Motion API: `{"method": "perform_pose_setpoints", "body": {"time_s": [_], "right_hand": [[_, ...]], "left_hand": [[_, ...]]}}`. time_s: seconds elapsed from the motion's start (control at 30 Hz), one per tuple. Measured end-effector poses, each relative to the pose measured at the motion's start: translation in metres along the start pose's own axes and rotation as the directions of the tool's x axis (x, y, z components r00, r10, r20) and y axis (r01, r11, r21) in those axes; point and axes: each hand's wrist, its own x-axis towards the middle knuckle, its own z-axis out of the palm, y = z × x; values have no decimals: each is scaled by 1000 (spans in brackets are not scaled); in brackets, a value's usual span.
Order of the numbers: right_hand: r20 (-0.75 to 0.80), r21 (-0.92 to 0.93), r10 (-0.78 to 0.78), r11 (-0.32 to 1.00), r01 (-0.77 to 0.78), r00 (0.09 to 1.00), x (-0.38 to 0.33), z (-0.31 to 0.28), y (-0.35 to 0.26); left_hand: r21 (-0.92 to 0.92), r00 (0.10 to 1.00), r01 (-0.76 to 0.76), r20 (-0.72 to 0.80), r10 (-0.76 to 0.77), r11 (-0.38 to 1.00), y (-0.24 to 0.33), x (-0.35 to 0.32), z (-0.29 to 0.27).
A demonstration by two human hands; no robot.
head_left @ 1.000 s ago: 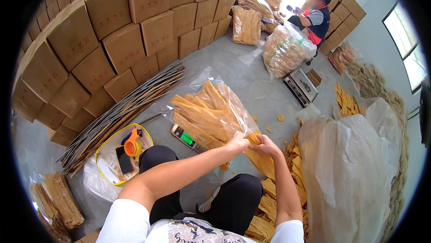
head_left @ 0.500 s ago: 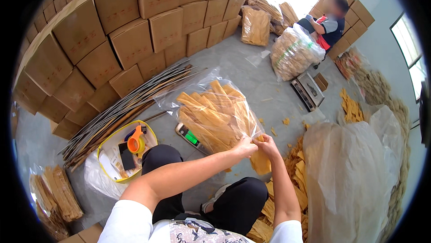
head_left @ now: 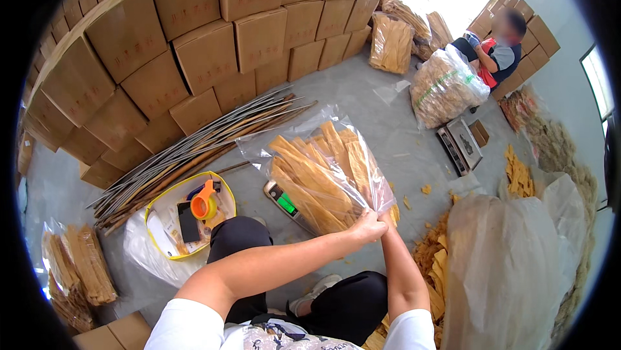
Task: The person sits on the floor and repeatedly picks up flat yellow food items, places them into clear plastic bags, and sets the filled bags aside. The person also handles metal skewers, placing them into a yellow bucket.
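A clear plastic bag of flat yellow dried strips, which look like bean curd skin, lies in front of me on a scale with a lit green display. My left hand is closed on the gathered bag film at the near right end. Right against it is my right hand, its fingers mostly hidden behind the left hand and the film. A piece of yellow strip shows just beside the right hand.
Left: a yellow-rimmed basin with an orange tape dispenser and phone, long rods, stacked cartons. Right: loose yellow pieces and a large plastic sheet. Farther off: another scale, a stuffed bag, a seated person.
My right hand has moved up against the left at the bag's end. The yellow strip hanging below the hands no longer shows there. The whole view has shifted slightly.
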Motion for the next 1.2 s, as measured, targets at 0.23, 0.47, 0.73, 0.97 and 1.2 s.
{"method": "perform_pose_setpoints", "body": {"time_s": [0.23,0.47,0.73,0.97,1.2], "right_hand": [[-68,-65,-112,992,108,991,-4,5,-20],[181,-77,-256,959,273,950,16,43,-38],[525,203,5,971,-131,851,9,39,-80],[405,716,262,504,-482,876,-36,4,-45],[325,150,41,984,-94,945,-78,-42,-63]], "left_hand": [[40,991,-42,-123,47,998,2,-7,7],[-63,995,7,-97,-13,998,7,-15,3],[69,980,-59,-185,71,996,-3,-10,-1],[8,993,55,-103,-54,998,14,-17,6],[-43,995,37,-94,-41,998,-9,-3,7]]}}
